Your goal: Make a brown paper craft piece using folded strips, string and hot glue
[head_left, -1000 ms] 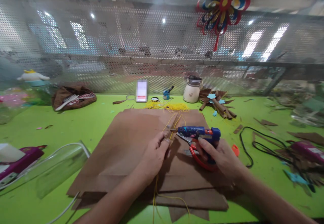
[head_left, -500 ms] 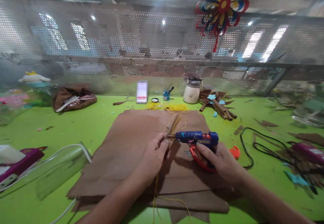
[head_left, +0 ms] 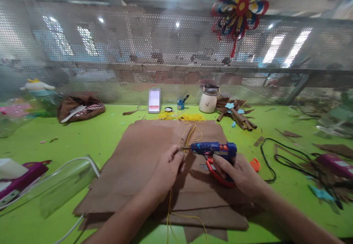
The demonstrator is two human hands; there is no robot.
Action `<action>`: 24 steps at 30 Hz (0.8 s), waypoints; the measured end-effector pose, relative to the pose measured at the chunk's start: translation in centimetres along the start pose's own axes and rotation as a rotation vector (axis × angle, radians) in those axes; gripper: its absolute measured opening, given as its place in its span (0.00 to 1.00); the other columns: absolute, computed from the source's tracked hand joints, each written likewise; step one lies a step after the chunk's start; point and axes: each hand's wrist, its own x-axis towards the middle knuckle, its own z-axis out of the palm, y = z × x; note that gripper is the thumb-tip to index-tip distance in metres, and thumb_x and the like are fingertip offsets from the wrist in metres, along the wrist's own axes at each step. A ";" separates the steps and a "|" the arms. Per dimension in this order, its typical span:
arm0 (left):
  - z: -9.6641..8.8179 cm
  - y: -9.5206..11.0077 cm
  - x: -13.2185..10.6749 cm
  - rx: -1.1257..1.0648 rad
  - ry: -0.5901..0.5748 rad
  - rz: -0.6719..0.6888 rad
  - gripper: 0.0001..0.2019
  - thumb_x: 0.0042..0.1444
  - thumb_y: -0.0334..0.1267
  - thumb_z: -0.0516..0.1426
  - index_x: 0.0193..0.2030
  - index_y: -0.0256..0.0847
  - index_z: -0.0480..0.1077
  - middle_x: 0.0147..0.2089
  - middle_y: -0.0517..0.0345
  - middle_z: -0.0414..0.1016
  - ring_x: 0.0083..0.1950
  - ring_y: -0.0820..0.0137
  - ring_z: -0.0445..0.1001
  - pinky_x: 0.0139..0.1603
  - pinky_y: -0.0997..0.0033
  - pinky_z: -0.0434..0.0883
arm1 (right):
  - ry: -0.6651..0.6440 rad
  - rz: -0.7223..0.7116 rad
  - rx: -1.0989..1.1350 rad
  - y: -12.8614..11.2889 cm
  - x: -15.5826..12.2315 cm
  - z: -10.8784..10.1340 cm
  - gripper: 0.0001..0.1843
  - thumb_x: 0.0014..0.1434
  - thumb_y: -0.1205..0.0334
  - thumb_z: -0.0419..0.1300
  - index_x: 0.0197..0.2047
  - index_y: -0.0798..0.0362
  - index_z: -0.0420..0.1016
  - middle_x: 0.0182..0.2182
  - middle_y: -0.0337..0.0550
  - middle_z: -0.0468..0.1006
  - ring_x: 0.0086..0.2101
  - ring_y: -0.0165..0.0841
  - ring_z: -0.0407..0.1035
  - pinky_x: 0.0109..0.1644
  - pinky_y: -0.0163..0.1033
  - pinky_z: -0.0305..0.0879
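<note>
Glue gun (head_left: pixel 213 148) is being gripped in the closed right hand (head_left: pixel 237 172), its long axis lying level over the brown paper (head_left: pixel 138 159). Its nozzle is being pointed left, almost touching a thin brown stick (head_left: pixel 187 136) being pinched by the left hand (head_left: pixel 165 170).

Your left hand (head_left: pixel 165 171) and right hand (head_left: pixel 239 173) are both bare, and each leads back along a bare wrist and a slim, bare forearm that is uncovered all the way to the bottom edge of the view.
</note>
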 end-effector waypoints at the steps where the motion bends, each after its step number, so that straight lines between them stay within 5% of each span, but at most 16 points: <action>1: 0.0 0.1 -0.1 -0.003 -0.003 -0.008 0.09 0.55 0.41 0.48 0.27 0.40 0.58 0.19 0.67 0.57 0.21 0.77 0.52 0.22 0.77 0.52 | 0.000 0.004 0.000 0.0 0.0 -0.1 0.23 0.58 0.48 0.51 0.18 0.53 0.59 0.15 0.36 0.61 0.19 0.26 0.55 0.24 0.33 0.52; 14: 0.1 -0.2 0.2 -0.055 -0.009 -0.036 0.10 0.52 0.44 0.50 0.27 0.40 0.58 0.19 0.67 0.56 0.20 0.78 0.51 0.21 0.78 0.50 | 0.010 -0.014 0.020 0.3 0.3 -0.2 0.23 0.58 0.48 0.51 0.18 0.54 0.60 0.16 0.36 0.62 0.20 0.26 0.56 0.24 0.33 0.52; 20: 0.3 0.4 -0.2 -0.090 0.017 -0.067 0.09 0.51 0.43 0.51 0.28 0.39 0.58 0.18 0.68 0.56 0.19 0.79 0.50 0.19 0.79 0.48 | 0.263 0.009 0.245 1.6 1.5 -1.3 0.19 0.56 0.46 0.54 0.32 0.56 0.70 0.21 0.38 0.69 0.22 0.27 0.61 0.26 0.33 0.58; 24: 0.2 0.0 0.0 -0.114 0.014 -0.059 0.08 0.52 0.42 0.49 0.28 0.40 0.57 0.17 0.69 0.55 0.18 0.80 0.49 0.18 0.80 0.47 | 0.394 0.142 0.189 3.7 3.4 -2.9 0.23 0.51 0.43 0.57 0.32 0.58 0.72 0.18 0.38 0.68 0.18 0.26 0.61 0.21 0.32 0.55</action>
